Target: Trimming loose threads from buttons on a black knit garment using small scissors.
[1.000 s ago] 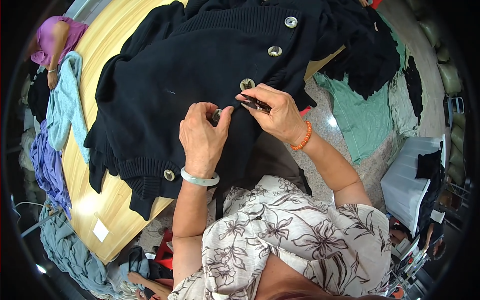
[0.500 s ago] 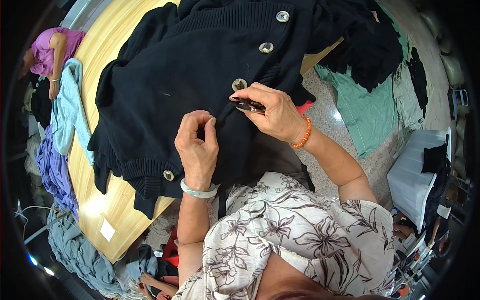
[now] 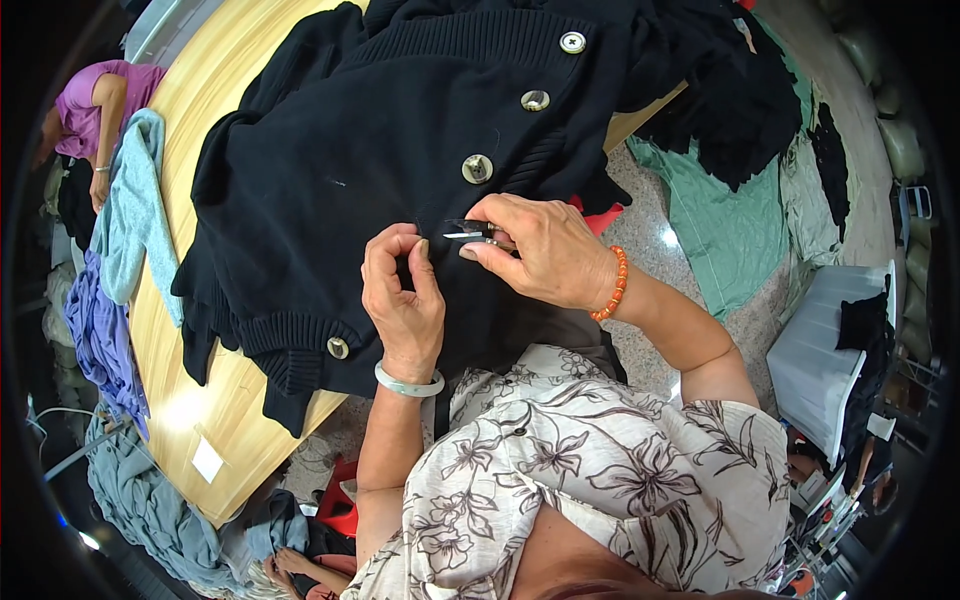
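A black knitted cardigan (image 3: 300, 200) with ribbed edges and several large pale-and-dark buttons lies spread before me. My right hand (image 3: 545, 250), with an orange bead bracelet, holds small thread snips (image 3: 468, 231), their blades pointing left. Just left of the blade tips, my left hand (image 3: 403, 300) has thumb and forefinger pinched together above the knit. Whatever is in that pinch is too fine to make out; a thin dark thread seems to rise near it. A button (image 3: 477, 169) sits just above the snips. A small pale thread bit lies on the fabric farther left.
Under the cardigan is a light wooden table (image 3: 225, 440) with a white paper slip (image 3: 207, 461). Grey-blue (image 3: 130, 210) and purple garments hang over its left edge, where a person in a purple top (image 3: 105, 100) works. Green cloth (image 3: 710, 220) and a white bin (image 3: 825, 350) stand right.
My right hand has moved down and slightly left, bringing the snips from beside the button to near my left fingertips. My left hand has shifted slightly right.
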Demonstrator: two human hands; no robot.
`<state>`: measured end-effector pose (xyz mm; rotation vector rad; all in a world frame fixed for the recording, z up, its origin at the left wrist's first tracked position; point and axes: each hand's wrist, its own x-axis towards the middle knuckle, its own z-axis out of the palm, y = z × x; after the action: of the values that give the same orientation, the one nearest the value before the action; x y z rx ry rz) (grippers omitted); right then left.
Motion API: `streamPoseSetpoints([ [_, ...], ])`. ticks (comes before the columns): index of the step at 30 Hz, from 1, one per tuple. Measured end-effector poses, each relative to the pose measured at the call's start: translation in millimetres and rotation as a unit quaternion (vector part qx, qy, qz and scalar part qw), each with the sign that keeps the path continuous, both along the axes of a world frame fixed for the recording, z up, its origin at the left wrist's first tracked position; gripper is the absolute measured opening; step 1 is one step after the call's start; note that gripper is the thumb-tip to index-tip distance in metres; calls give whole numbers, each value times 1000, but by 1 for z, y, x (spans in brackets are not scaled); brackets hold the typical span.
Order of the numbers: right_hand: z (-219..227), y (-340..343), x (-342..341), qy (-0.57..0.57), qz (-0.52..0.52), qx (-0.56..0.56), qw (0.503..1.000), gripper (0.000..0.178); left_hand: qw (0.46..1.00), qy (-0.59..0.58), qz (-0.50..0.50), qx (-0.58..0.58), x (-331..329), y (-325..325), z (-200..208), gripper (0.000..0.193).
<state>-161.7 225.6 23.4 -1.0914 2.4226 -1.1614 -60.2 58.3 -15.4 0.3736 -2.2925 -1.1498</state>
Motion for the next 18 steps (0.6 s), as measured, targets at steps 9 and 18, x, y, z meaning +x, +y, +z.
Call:
streamPoseSetpoints([
  [9,11,-6,4,-4,45,58,997,26,999,40,-5,-11,2,0,-8,4],
  [18,14,-17,7,45,55,114,991,26,999,37,-9,-6,3,3,-9,5],
])
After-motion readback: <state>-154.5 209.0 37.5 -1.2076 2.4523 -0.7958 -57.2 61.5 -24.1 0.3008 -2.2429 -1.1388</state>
